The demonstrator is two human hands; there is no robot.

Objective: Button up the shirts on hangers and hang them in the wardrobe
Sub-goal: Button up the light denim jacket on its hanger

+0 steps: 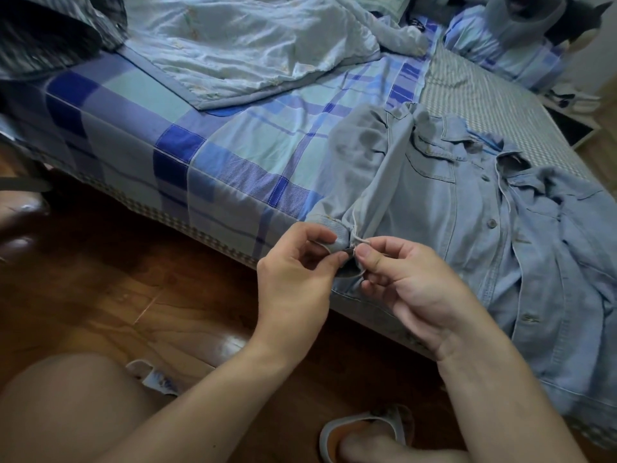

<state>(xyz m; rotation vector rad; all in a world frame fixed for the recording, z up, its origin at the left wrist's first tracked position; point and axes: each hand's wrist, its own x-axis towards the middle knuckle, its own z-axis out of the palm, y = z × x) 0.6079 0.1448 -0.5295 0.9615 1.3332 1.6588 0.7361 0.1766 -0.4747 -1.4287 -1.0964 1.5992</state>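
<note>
Both hands (293, 272) (410, 279) grip upward-running sleeve's cuff (337, 243).

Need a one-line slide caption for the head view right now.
Both hands, left hand and right hand, pinch the sleeve cuff of a denim shirt lying on the bed.

Apparently a home bedroom: bed (233, 135), rumpled quilt (240, 45).

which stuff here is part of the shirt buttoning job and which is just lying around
Job: denim shirt, its sleeve cuff, left hand and right hand pinching the cuff.
Lying about: quilt, checked sheet, slipper.
</note>
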